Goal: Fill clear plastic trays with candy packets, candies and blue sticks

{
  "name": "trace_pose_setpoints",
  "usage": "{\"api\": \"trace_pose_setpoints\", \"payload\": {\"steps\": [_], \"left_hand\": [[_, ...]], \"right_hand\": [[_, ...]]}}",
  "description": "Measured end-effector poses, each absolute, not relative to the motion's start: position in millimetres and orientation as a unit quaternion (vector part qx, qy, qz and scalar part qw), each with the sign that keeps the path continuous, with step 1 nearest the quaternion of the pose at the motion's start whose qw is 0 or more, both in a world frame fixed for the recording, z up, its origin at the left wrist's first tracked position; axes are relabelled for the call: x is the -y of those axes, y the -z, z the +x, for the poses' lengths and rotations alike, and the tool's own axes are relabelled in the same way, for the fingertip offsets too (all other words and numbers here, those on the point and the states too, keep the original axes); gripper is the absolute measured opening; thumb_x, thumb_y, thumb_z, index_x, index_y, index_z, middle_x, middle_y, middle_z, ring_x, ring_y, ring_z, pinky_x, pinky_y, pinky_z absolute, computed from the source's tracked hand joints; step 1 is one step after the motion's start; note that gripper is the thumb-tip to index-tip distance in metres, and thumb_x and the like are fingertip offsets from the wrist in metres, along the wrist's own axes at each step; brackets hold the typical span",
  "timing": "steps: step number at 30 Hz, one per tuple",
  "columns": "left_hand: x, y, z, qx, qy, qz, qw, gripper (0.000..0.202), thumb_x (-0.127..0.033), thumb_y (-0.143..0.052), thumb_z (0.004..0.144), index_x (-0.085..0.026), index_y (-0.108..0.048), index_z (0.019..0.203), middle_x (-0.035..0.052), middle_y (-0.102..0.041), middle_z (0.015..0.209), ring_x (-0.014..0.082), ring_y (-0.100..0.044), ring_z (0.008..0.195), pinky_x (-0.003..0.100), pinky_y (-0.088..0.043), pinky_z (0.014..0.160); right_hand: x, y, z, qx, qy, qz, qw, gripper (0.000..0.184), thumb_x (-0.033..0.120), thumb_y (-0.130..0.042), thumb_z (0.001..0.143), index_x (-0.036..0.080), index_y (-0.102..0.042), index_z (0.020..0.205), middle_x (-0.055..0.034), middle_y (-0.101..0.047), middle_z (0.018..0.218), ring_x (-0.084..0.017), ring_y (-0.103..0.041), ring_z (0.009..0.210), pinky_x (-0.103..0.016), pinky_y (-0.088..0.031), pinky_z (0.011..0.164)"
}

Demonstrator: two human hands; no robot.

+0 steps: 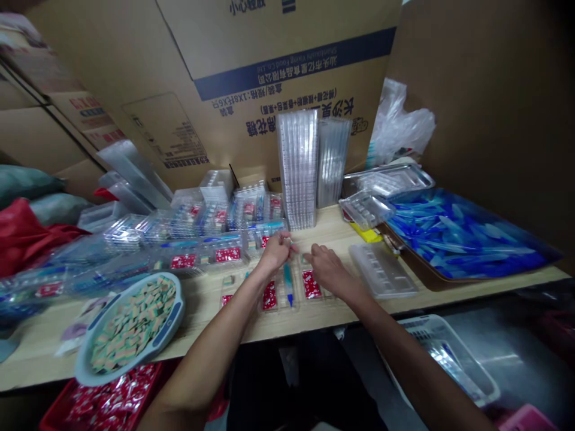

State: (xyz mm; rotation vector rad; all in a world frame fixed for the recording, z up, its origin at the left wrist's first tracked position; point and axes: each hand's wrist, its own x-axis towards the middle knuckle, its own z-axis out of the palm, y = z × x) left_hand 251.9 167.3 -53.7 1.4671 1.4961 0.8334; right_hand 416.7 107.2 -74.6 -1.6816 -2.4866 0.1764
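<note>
In the head view my left hand [277,251] is above the front row of clear plastic trays, its fingertips pinched together; whatever they hold is too small to make out. My right hand [327,268] has its fingers curled down at the upper end of a tray with a red packet [311,285], hiding what they touch. Between my arms, another tray holds a red printed packet [269,296] and a blue pen-like piece [288,286]. Partly behind my left forearm lies a tray with a small striped block [229,280].
A basin [178,311] of striped blocks stands left, above a red crate [155,383] of red packets. Filled trays [227,248] line the back. Stacked clear trays [297,173] stand upright by a carton [224,131]. Right are an unfilled tray [381,272] and a box of blue pieces [467,233].
</note>
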Motion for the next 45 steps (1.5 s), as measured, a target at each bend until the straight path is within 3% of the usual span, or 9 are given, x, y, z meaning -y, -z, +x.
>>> {"api": "trace_pose_setpoints", "payload": {"steps": [5, 7, 16, 20, 25, 30, 37, 42, 45], "left_hand": [[-167, 66, 247, -0.564, -0.358, 0.646, 0.371, 0.004, -0.014, -0.062, 0.081, -0.015, -0.066, 0.080, -0.0009, -0.065, 0.068, 0.0107, -0.055, 0.059, 0.020, -0.042, 0.060], [-168, 73, 246, -0.559, -0.356, 0.660, 0.353, 0.004, -0.015, -0.065, 0.079, -0.014, -0.069, 0.077, -0.0008, -0.066, 0.069, 0.0117, -0.058, 0.064, 0.021, -0.043, 0.063], [-170, 91, 248, -0.575, -0.329, 0.712, 0.232, 0.010, -0.010, -0.062, 0.082, -0.015, -0.071, 0.083, 0.0026, -0.068, 0.078, 0.0145, -0.062, 0.072, 0.025, -0.046, 0.071], [-160, 100, 253, -0.472, -0.213, 0.847, 0.122, 0.022, -0.006, -0.052, 0.086, -0.016, -0.071, 0.086, 0.0066, -0.068, 0.092, 0.0164, -0.062, 0.081, 0.026, -0.048, 0.075], [-149, 100, 249, -0.430, -0.086, 0.893, 0.104, 0.027, -0.005, -0.053, 0.081, -0.020, -0.071, 0.094, 0.0069, -0.069, 0.109, 0.0183, -0.065, 0.089, 0.026, -0.050, 0.077], [-145, 95, 244, -0.452, -0.157, 0.869, 0.126, 0.052, -0.002, -0.052, 0.077, -0.023, -0.066, 0.122, 0.0062, -0.069, 0.120, 0.0204, -0.064, 0.107, 0.030, -0.051, 0.093], [-144, 91, 254, -0.475, -0.062, 0.871, 0.111, 0.031, -0.007, -0.051, 0.086, -0.021, -0.067, 0.109, 0.0104, -0.063, 0.114, 0.0211, -0.066, 0.089, 0.031, -0.051, 0.081], [-146, 82, 259, -0.488, -0.042, 0.867, 0.088, 0.038, -0.004, -0.049, 0.088, -0.019, -0.062, 0.120, 0.0128, -0.062, 0.115, 0.0236, -0.067, 0.091, 0.034, -0.051, 0.082], [-146, 78, 261, -0.527, -0.130, 0.831, 0.120, 0.047, -0.002, -0.053, 0.082, -0.017, -0.059, 0.127, 0.0129, -0.064, 0.119, 0.0244, -0.066, 0.098, 0.034, -0.051, 0.085]], "right_hand": [[-114, 79, 410, 0.836, -0.045, -0.546, 0.038, 0.032, 0.011, -0.040, 0.098, 0.016, -0.067, 0.115, -0.0156, -0.058, 0.120, -0.027, -0.054, 0.112, -0.038, -0.040, 0.090], [-114, 80, 410, 0.835, -0.049, -0.546, 0.038, 0.032, 0.009, -0.041, 0.097, 0.016, -0.066, 0.116, -0.0154, -0.058, 0.120, -0.027, -0.055, 0.111, -0.038, -0.041, 0.089], [-130, 98, 418, 0.808, -0.141, -0.551, 0.151, 0.043, -0.002, -0.049, 0.081, 0.015, -0.072, 0.114, -0.0127, -0.066, 0.105, -0.023, -0.063, 0.101, -0.030, -0.046, 0.087], [-139, 102, 437, 0.784, -0.162, -0.564, 0.202, 0.055, -0.007, -0.044, 0.078, 0.012, -0.069, 0.122, -0.0090, -0.071, 0.105, -0.018, -0.065, 0.099, -0.024, -0.047, 0.091], [-134, 110, 456, 0.760, -0.173, -0.576, 0.246, 0.049, -0.007, -0.042, 0.077, 0.014, -0.074, 0.108, -0.0080, -0.073, 0.106, -0.016, -0.066, 0.100, -0.023, -0.048, 0.091], [-128, 111, 451, 0.754, -0.170, -0.583, 0.250, 0.048, -0.004, -0.045, 0.076, 0.013, -0.074, 0.110, -0.0106, -0.073, 0.106, -0.020, -0.066, 0.099, -0.027, -0.048, 0.091], [-129, 107, 441, 0.756, -0.162, -0.596, 0.215, 0.047, -0.003, -0.045, 0.075, 0.012, -0.074, 0.109, -0.0104, -0.073, 0.105, -0.019, -0.066, 0.098, -0.026, -0.046, 0.091], [-128, 102, 441, 0.762, -0.154, -0.598, 0.197, 0.047, -0.005, -0.043, 0.079, 0.011, -0.069, 0.115, -0.0091, -0.071, 0.104, -0.018, -0.064, 0.098, -0.025, -0.044, 0.090], [-124, 98, 437, 0.769, -0.143, -0.596, 0.181, 0.050, -0.003, -0.044, 0.083, 0.013, -0.065, 0.126, -0.0102, -0.068, 0.106, -0.019, -0.062, 0.100, -0.026, -0.043, 0.089]]}}
